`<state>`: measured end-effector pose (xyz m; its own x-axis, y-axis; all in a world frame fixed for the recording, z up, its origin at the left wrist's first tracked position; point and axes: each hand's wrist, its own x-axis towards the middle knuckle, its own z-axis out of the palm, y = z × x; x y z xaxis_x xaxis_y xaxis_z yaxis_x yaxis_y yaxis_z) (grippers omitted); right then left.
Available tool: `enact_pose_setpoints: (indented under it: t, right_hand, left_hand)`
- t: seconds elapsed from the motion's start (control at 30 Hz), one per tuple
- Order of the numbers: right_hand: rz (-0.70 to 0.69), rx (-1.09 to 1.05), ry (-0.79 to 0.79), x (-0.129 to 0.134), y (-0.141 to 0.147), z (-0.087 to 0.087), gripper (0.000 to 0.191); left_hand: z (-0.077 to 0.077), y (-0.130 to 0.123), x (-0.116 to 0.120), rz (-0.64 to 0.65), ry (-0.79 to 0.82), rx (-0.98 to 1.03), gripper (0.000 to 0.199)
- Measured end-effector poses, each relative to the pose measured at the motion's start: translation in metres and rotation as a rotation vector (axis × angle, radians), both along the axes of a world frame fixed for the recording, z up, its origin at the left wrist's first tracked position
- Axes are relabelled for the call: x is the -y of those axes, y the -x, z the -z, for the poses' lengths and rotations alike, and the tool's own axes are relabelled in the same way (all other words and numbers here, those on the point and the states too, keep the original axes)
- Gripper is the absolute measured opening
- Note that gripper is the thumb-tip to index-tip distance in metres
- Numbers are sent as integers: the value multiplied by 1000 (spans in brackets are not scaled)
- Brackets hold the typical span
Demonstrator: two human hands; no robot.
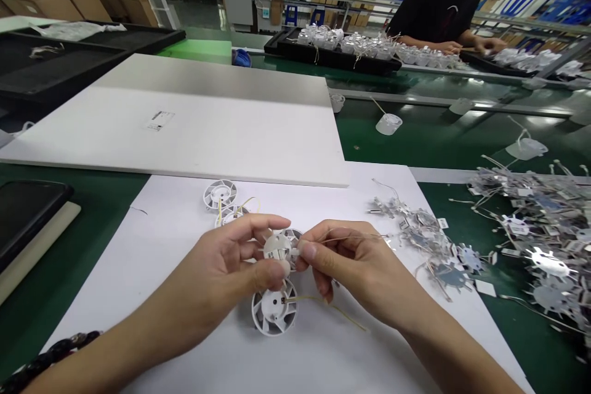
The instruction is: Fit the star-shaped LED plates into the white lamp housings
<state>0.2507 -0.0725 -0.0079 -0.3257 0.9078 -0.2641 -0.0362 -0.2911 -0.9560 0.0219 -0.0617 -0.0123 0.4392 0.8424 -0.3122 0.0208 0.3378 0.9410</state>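
My left hand [231, 265] holds a small whitish round part [277, 247] between thumb and fingers. Pinched at the right side of that part, my right hand [346, 258] has thumb and forefinger closed on what looks like its thin wire [355, 236]. Just below the hands lies a white spoked wheel-like frame [275, 308] with a yellowish wire. Another spoked frame [220, 195] rests farther back on the white sheet [194, 345]. More such frames sit behind my fingers, partly hidden.
To the right lie piles of silvery toothed discs with wires [549, 258]. A white board [231, 123] spans the back left. White cups [389, 124] stand on the green conveyor. Across it, a person in dark clothing [434, 0] works by black trays. A phone [32, 215] lies far left.
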Motion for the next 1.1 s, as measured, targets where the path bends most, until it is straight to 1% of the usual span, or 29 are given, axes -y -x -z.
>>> enact_pose_setpoints:
  t: [0.07,0.13,0.2,0.27,0.33,0.43,0.53,0.6,0.67,0.73,0.77,0.87,0.93,1.1]
  right_hand:
    - [16,-12,-3,1,-1,-1,31]
    - [6,8,-6,1,-4,-1,33]
    - [-31,52,-12,1,-6,-2,33]
    - [-44,93,-39,0,-8,-2,30]
    - [-19,123,-75,-1,-8,-2,26]
    - [47,138,-104,-2,-7,-2,22]
    - [66,101,-80,0,-6,-3,20]
    - [75,88,-69,0,-6,-3,18]
    - [94,111,-68,0,-5,-3,18]
    - [102,168,-75,-1,-5,-2,20]
    - [95,204,-85,-2,-6,-1,21]
    - [58,329,-114,-5,-8,1,26]
    - [29,404,-118,-5,-10,2,31]
    - [-29,492,-90,-5,-12,4,33]
  left_hand:
    - [-4,0,-6,52,-48,-17,46]
    - [-6,-1,-12,99,-96,-38,47]
    - [-7,-3,-14,80,-100,-60,45]
    - [-8,-6,-14,25,-93,-95,41]
    - [-9,-8,-14,-12,-112,-144,38]
    - [-7,-8,-17,23,-213,-209,39]
    - [-3,-5,-22,28,-338,-273,36]
    - [1,-4,-24,24,-460,-300,31]
    - [4,-3,-23,63,-627,-331,29]
    - [9,-2,-21,123,-767,-385,36]
    - [11,-2,-20,156,-811,-414,39]
    - [18,-1,-19,239,-870,-482,39]
    - [22,-1,-19,270,-884,-517,37]
    - [29,-1,-19,280,-965,-627,36]
